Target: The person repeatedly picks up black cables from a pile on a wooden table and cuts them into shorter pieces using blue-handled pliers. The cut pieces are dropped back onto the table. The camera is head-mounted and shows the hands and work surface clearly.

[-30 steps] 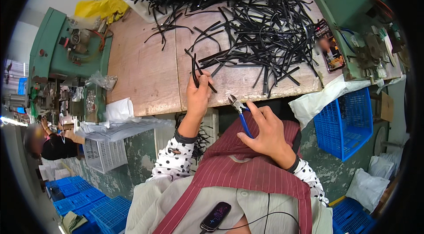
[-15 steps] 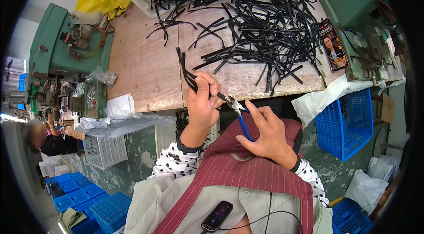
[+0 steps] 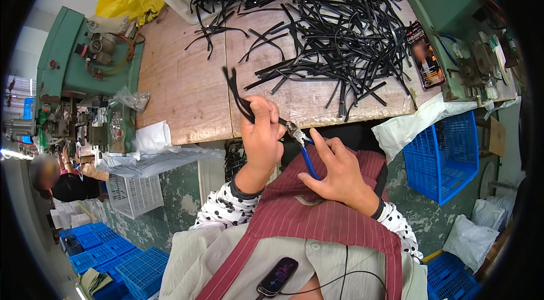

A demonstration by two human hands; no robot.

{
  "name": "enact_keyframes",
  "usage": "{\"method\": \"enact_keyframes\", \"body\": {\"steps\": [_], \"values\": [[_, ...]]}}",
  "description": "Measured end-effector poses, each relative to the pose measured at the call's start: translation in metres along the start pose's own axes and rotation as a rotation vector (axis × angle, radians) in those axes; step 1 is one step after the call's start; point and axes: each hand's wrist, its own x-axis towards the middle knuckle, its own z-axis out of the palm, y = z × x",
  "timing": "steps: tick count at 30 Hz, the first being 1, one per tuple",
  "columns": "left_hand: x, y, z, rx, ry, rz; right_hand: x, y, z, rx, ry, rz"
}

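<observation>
My left hand (image 3: 261,133) is closed around a few slim black strips (image 3: 237,96). Their long ends stick out up and to the left over the bench edge, and one short end points right from between my fingers. Against that short end sit the metal jaws of blue-handled cutting pliers (image 3: 306,158). My right hand (image 3: 339,172) holds the pliers by the handles, thumb and fingers spread around them. Whether the jaws have closed on the strip cannot be made out. Many similar loose black strips (image 3: 340,45) lie heaped on the wooden bench (image 3: 181,79).
Green machines stand left (image 3: 62,56) and right (image 3: 453,0) of the bench. A phone (image 3: 426,56) leans by the right one. White sheeting (image 3: 396,130) hangs off the bench edge beside a blue crate (image 3: 433,158). Another person (image 3: 73,184) sits far left, near stacked blue crates (image 3: 102,249).
Both hands and the pliers have shifted slightly left. The long ends of the strips in my left hand have tilted and dropped a little. The grips look the same.
</observation>
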Motion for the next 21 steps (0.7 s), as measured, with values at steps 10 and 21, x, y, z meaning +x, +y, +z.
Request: {"method": "enact_keyframes", "body": {"steps": [10, 21], "values": [[0.035, 0.018, -0.03, -0.072, -0.389, -0.486, 0.006, -0.006, -0.017, -0.199, -0.029, -0.089], [0.017, -0.009, -0.016, 0.028, 0.023, -0.165, 0.001, 0.008, 0.003, -0.149, 0.041, -0.002]]}}
